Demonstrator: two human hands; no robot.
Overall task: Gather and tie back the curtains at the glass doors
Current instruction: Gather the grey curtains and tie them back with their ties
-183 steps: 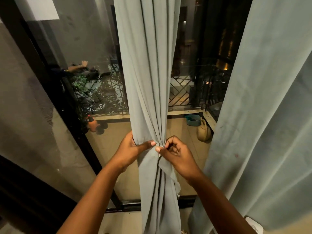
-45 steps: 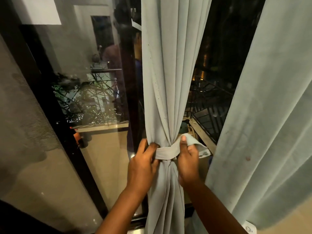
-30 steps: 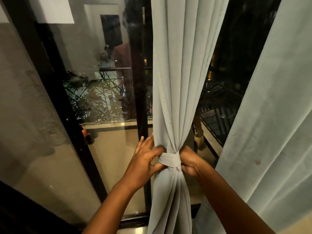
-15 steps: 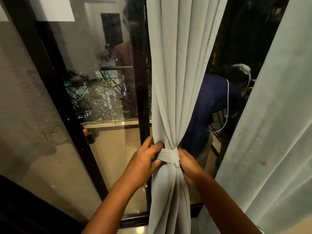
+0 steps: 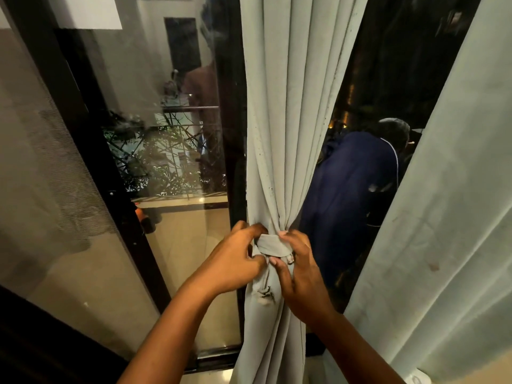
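A pale grey-green curtain [image 5: 288, 120] hangs gathered in the middle of the glass doors, cinched at waist height by a fabric tie-back band [image 5: 273, 245] of the same cloth. My left hand [image 5: 234, 261] grips the gathered curtain and the band's left side, fingers curled. My right hand [image 5: 297, 268] pinches the band's right end, thumb and fingers on the cloth just under it. A small frayed end [image 5: 264, 296] of the tie dangles below the band between my hands.
A second, ungathered curtain [image 5: 448, 217] fills the right side. The black door frame [image 5: 235, 134] stands behind the gathered curtain, glass [image 5: 166, 134] to its left. A person in a dark blue top [image 5: 352, 195] bends over outside on the balcony.
The band went from loosely wrapped with its end held out to pulled tight around the curtain. Both hands have closed in on the band, and my right hand now pinches below it.
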